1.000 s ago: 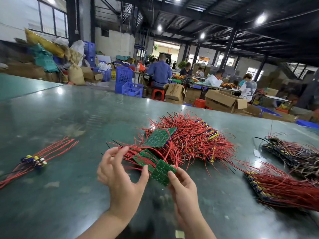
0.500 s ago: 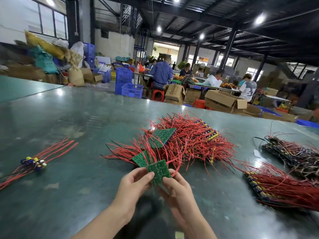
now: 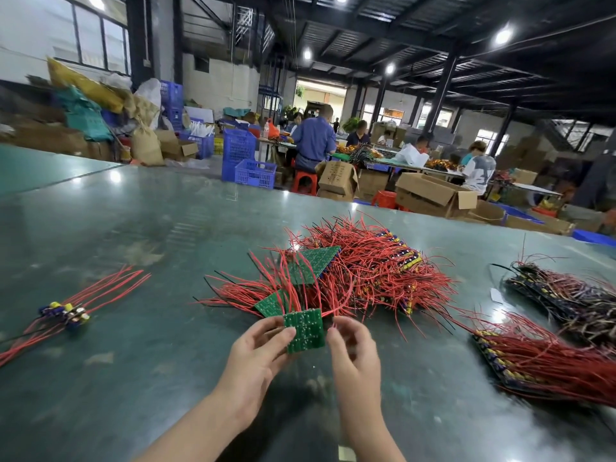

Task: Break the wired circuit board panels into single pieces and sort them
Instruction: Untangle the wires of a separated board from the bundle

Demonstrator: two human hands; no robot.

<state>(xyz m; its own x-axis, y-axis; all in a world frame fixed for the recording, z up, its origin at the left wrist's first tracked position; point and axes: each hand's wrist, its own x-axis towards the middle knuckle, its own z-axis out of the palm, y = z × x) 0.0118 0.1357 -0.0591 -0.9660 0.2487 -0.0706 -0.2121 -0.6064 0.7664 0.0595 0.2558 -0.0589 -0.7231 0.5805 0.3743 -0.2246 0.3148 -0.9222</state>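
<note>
My left hand pinches the left edge of a small green circuit board, held solder side up just above the table, with red wires running from its far edge. My right hand hovers at the board's right edge with loosely curled fingers, and a narrow gap shows between them and the board. Just behind lie another green board and a larger green panel on top of the big pile of red-wired panels.
A small bunch of separated wired pieces lies at the left on the green table. Two stacked rows of wired boards, red and darker, lie at the right. People work at benches beyond the far edge.
My left hand closed in from an open spread and took the small board's left edge. The board turned flatter towards me. My right hand has come slightly off its right edge.
</note>
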